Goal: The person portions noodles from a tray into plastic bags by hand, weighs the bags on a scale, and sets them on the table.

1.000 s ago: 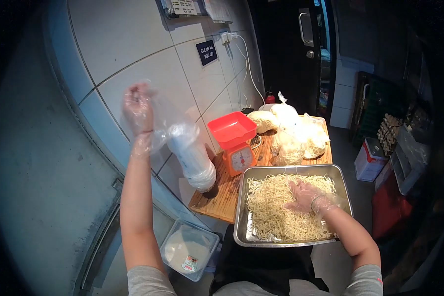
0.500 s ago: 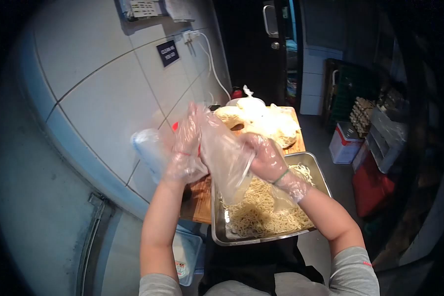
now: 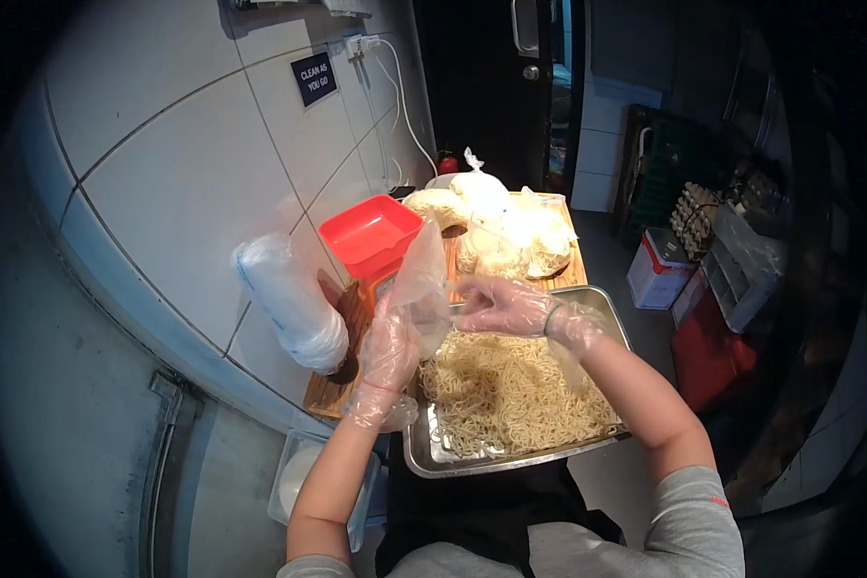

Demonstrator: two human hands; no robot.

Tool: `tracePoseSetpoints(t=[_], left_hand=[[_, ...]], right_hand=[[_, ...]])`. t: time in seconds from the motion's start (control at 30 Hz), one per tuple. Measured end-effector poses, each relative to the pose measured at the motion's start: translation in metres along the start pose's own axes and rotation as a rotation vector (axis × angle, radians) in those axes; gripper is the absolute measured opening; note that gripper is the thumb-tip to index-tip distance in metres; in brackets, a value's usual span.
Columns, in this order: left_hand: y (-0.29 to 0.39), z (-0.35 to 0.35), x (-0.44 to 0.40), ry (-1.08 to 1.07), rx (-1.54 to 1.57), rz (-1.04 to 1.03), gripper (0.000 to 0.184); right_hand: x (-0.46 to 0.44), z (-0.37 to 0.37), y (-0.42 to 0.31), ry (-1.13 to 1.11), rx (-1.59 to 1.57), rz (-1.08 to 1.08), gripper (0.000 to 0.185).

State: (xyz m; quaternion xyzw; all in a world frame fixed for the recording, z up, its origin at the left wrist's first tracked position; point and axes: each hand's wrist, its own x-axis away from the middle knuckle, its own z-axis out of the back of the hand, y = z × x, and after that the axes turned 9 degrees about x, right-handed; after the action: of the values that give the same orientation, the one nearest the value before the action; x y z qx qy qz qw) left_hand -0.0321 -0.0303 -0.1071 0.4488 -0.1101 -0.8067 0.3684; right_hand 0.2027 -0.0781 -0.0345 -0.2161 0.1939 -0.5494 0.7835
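- Left hand (image 3: pixel 392 349), in clear glove, closed on thin bag (image 3: pixel 422 279); bag sticks up above fingers, over tray's left side. Exact finger placement blurred behind plastic.
- Right hand (image 3: pixel 506 306), gloved too, half spread, fingers pointing at bag, just beside it; can't tell if they touch it.
- Noodles (image 3: pixel 520 395) loose in metal tray (image 3: pixel 435 465), below both hands; bare metal shows at near left corner.
- Tray at near end of wooden table (image 3: pixel 328 397), right up by person's front.
- Red pan (image 3: pixel 371 234) beyond left hand, near wall.
- Bag roll (image 3: pixel 292 303) left of left hand, tilted toward wall.
- Filled bags (image 3: pixel 491 243) grouped at far end of table, glaring under light; noodles visible in some.
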Motion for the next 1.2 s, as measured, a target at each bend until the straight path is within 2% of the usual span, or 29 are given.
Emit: tracePoseSetpoints(t=[0.03,0.07,0.13,0.17,0.3,0.4,0.43,0.47,0.5,0.63,0.7,0.73,0.77,0.8,0.87,0.93,0.97,1.0,1.03,1.07,1.1,1.17,1.2], left_hand=[[-0.008,-0.004,0.011,-0.055,-0.008,0.139,0.037],[-0.019,-0.013,0.023,0.001,-0.012,0.053,0.035],[-0.034,-0.032,0.037,0.113,-0.018,-0.124,0.033],[-0.024,-0.028,0.033,0.079,0.056,-0.178,0.032],[-0.034,-0.037,0.04,0.083,-0.052,-0.074,0.032],[-0.031,-0.036,0.035,0.069,-0.017,-0.029,0.033],[-0.03,-0.033,0.034,0.039,-0.012,-0.017,0.031],[-0.03,-0.031,0.033,0.011,-0.008,-0.007,0.03],[-0.03,-0.03,0.032,0.026,-0.006,-0.019,0.029],[-0.028,-0.032,0.032,0.109,0.029,-0.048,0.033],[-0.028,-0.035,0.032,0.125,0.006,-0.074,0.036],[-0.031,-0.036,0.032,0.12,-0.033,-0.095,0.036],[-0.035,-0.037,0.033,0.116,-0.074,-0.117,0.037],[-0.041,-0.038,0.035,0.095,-0.213,-0.206,0.035],[-0.05,-0.04,0.04,0.052,-0.495,-0.385,0.032],[-0.044,-0.042,0.04,0.103,-0.294,-0.232,0.034],[-0.041,-0.042,0.039,0.13,-0.193,-0.156,0.034],[-0.041,-0.042,0.039,0.128,-0.192,-0.168,0.034],[-0.041,-0.042,0.038,0.126,-0.19,-0.18,0.034],[-0.042,-0.042,0.037,0.124,-0.189,-0.192,0.033],[-0.04,-0.04,0.036,0.13,-0.204,-0.224,0.033],[-0.033,-0.035,0.032,0.142,-0.233,-0.286,0.031],[-0.03,-0.034,0.029,0.11,-0.154,-0.253,0.032]], right_hand=[[-0.007,-0.014,0.016,-0.067,0.185,-0.048,0.076],[-0.01,-0.024,0.022,-0.131,0.371,-0.095,0.086],[-0.006,-0.048,0.001,-0.283,0.541,-0.175,0.099],[-0.003,-0.062,-0.012,-0.358,0.627,-0.219,0.107],[0.009,-0.114,-0.034,-0.147,0.726,-0.079,0.091],[-0.002,-0.141,-0.013,-0.132,0.547,0.022,0.081],[-0.004,-0.13,-0.011,-0.099,0.431,0.007,0.076],[-0.006,-0.116,-0.008,-0.064,0.317,-0.007,0.071],[0.0,-0.086,-0.022,-0.09,0.301,-0.057,0.057],[0.019,-0.004,-0.041,0.102,0.108,-0.243,0.039],[0.03,0.035,-0.047,0.248,-0.03,-0.156,0.036],[0.029,0.054,-0.04,0.296,-0.073,-0.016,0.037],[0.037,0.083,-0.062,0.305,-0.239,-0.027,0.041],[0.043,0.097,-0.078,0.34,-0.596,0.067,0.041],[0.045,0.124,-0.081,0.37,-0.581,0.244,0.04],[0.049,0.129,-0.087,0.435,-0.451,0.149,0.041],[0.051,0.122,-0.086,0.412,-0.507,0.11,0.041],[0.054,0.113,-0.082,0.389,-0.562,0.071,0.04],[0.052,0.103,-0.071,0.316,-0.485,0.036,0.041],[0.049,0.088,-0.055,0.273,-0.339,-0.092,0.045],[0.047,0.064,-0.038,0.279,-0.04,-0.139,0.04],[0.051,0.028,-0.016,0.03,0.154,-0.335,0.045],[0.052,-0.001,0.003,-0.001,0.25,-0.24,0.052]])
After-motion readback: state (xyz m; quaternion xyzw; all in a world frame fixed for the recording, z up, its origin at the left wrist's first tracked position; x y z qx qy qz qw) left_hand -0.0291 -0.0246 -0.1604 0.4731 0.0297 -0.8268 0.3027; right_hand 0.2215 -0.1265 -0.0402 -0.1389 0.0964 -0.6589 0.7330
